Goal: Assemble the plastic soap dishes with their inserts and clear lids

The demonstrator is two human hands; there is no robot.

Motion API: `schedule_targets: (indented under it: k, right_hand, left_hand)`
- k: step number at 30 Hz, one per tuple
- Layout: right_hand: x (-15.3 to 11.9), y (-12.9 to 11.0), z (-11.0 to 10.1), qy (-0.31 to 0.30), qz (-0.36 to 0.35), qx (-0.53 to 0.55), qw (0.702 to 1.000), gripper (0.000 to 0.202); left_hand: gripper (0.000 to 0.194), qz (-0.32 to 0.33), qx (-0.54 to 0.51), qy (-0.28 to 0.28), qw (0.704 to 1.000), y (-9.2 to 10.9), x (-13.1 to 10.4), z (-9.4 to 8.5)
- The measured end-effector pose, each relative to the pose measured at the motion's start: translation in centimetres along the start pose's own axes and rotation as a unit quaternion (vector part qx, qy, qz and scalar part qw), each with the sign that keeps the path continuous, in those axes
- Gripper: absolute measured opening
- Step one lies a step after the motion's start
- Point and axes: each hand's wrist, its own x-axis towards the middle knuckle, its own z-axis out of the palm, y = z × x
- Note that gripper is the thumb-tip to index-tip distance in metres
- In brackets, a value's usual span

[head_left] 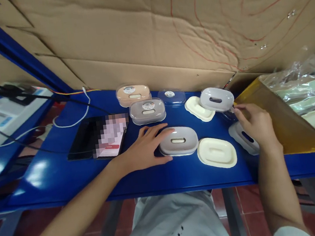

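Near the middle of the blue table, a grey oval soap dish (186,131) with a slot sits over a cream base. My left hand (144,148) grips its left end, the index finger on the rim and the thumb along the near edge. At the right, my right hand (254,121) pinches the right edge of another grey slotted soap dish (223,96), which overlaps a cream oval tray (195,107). A second cream tray (222,152) lies beside the middle dish. Below my right hand, a further grey slotted piece (240,134) is partly hidden by the wrist.
Behind my left hand stand a grey lidded soap dish (136,116), a peach one (120,95) and a clear lid (178,98). A phone (84,142) lies left. An open yellow-edged box (279,126) with wrapped pieces stands right. Cardboard (124,34) rises behind the table.
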Motion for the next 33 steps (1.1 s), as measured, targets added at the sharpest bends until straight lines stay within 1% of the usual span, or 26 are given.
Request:
schedule_targets:
  k: [1,3,5,8,11,15,17,19,21,22,24,26,27,28,30,33]
  right_hand:
    - [0.0,0.4,0.3,-0.016,0.013,-0.016,1.000,0.040]
    - [-0.2,0.4,1.2,-0.050,0.028,-0.041,0.998,0.041]
    - [-0.4,-0.4,1.9,-0.082,0.036,-0.066,0.994,0.043]
    - [-0.5,-1.8,2.3,-0.111,0.043,-0.089,0.989,0.043]
    - [-0.7,-2.2,2.2,-0.121,0.051,-0.091,0.987,0.044]
    - [-0.7,-1.4,2.0,-0.114,0.070,-0.095,0.986,0.046]
    - [-0.6,-1.2,1.7,-0.104,0.062,-0.091,0.989,0.042]
    - [-0.6,-1.9,1.4,-0.091,0.024,-0.067,0.993,0.033]
    - [-0.9,-3.3,1.0,-0.089,-0.065,-0.002,0.994,0.026]
    - [-1.1,-4.3,0.8,-0.092,-0.122,0.041,0.987,0.024]
    - [-1.8,-6.6,0.7,-0.102,-0.236,0.124,0.958,0.026]
    - [-2.7,-8.7,0.8,-0.106,-0.317,0.172,0.927,0.030]
    - [-3.2,-9.6,1.0,-0.107,-0.348,0.179,0.914,0.029]
    - [-3.6,-10.4,1.2,-0.107,-0.372,0.179,0.905,0.026]
    - [-4.1,-11.3,1.8,-0.108,-0.401,0.166,0.895,0.019]
    - [-4.3,-11.7,2.6,-0.097,-0.415,0.144,0.893,0.015]
  left_hand:
    - [0.086,-0.002,0.002,0.001,1.000,0.1,0.1,0.1]
    - [0.083,-0.004,0.003,0.004,1.000,0.3,0.3,0.4]
    - [0.079,-0.005,0.000,0.006,1.000,0.4,0.5,0.5]
    - [0.079,-0.006,-0.005,0.006,1.000,0.4,0.7,0.6]
    - [0.081,-0.007,-0.006,0.007,1.000,0.4,0.7,0.6]
    - [0.082,-0.010,-0.010,0.010,1.000,0.2,0.6,0.6]
    - [0.082,-0.010,-0.009,0.011,1.000,0.2,0.5,0.6]
    - [0.081,-0.009,-0.010,0.012,1.000,0.2,0.5,0.6]
    - [0.080,-0.007,-0.012,0.012,1.000,0.2,0.6,0.5]
    - [0.079,-0.005,-0.013,0.013,1.000,0.2,0.6,0.5]
    - [0.078,0.001,-0.011,0.015,1.000,0.3,0.7,0.4]
    - [0.076,0.009,-0.008,0.017,1.000,0.2,0.7,0.5]
    - [0.076,0.014,-0.006,0.019,1.000,0.2,0.7,0.5]
    - [0.075,0.018,-0.002,0.020,1.000,0.1,0.7,0.6]
    - [0.074,0.027,0.012,0.024,0.999,0.1,0.6,0.6]
    - [0.070,0.047,0.044,0.030,0.997,0.0,0.5,0.6]
